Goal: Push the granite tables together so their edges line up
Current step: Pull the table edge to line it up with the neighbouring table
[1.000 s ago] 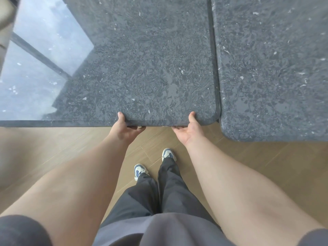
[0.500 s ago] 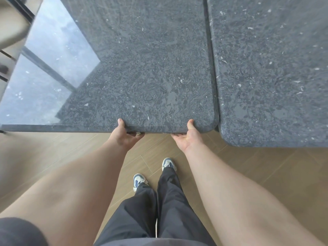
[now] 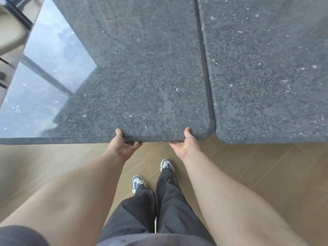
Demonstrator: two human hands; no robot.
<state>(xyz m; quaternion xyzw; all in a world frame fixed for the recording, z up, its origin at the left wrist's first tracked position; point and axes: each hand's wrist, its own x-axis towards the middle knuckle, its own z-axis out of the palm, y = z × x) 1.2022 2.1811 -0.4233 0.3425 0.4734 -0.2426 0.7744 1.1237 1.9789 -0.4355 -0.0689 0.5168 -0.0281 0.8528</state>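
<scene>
I see both hands, left (image 3: 124, 148) and right (image 3: 186, 146), gripping left worktop (image 3: 134, 71) edge, thumbs on top, fingers under; right worktop (image 3: 266, 68) just beside, chair (image 3: 10, 32) far left.

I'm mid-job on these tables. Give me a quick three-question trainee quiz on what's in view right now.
1. True or false: both hands grip the near edge of the left table.
2. Which near edge sits closer to the person? A) left table B) right table C) exactly level
3. Fill in: each thumb lies on ___ of the slab.

Key:
1. True. The left hand and right hand both hold that edge.
2. B. The right table's edge lies slightly nearer, so the edges are not quite lined up.
3. Top; the fingers curl underneath.
</scene>
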